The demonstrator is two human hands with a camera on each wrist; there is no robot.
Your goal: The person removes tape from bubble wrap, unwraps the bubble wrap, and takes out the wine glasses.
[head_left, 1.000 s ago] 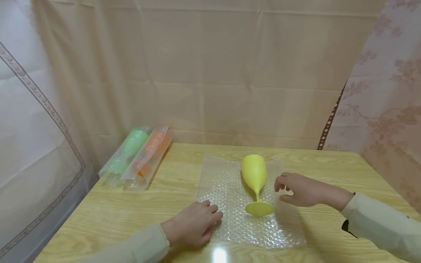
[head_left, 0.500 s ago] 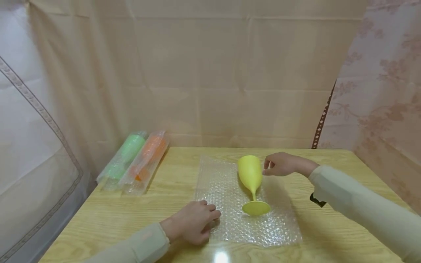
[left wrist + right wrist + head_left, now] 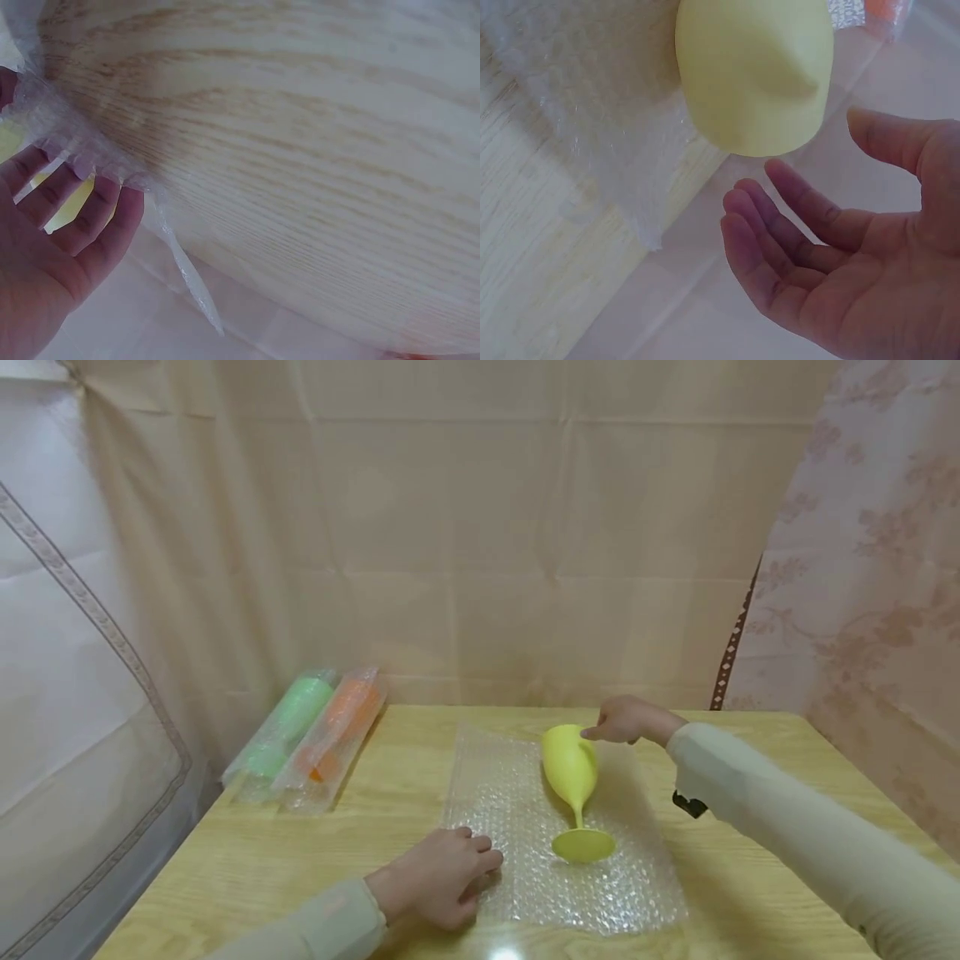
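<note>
A yellow goblet (image 3: 568,764) lies on its side on a sheet of bubble wrap (image 3: 495,793), its foot toward the near edge. My left hand (image 3: 446,877) is at the sheet's left edge; in the left wrist view its fingers (image 3: 97,217) curl at the crumpled edge of the wrap, with the film over the fingertips. The right hand (image 3: 626,720) is beside the goblet's mouth, a fingertip overlapping the rim in the head view. From the right wrist, the goblet's bowl (image 3: 754,82) shows a shadow, and the fingers (image 3: 780,240) are loosely bent with nothing between them.
Two bubble-wrapped bundles, one green (image 3: 288,727) and one orange (image 3: 337,731), lie side by side at the table's back left. Beige cloth (image 3: 450,527) hangs behind the wooden table (image 3: 315,860), and patterned cloth (image 3: 877,593) hangs at the right.
The right hand has moved forward along the goblet's right side, from near the stem to the mouth. The left hand stays at the wrap's edge, and the goblet lies as before.
</note>
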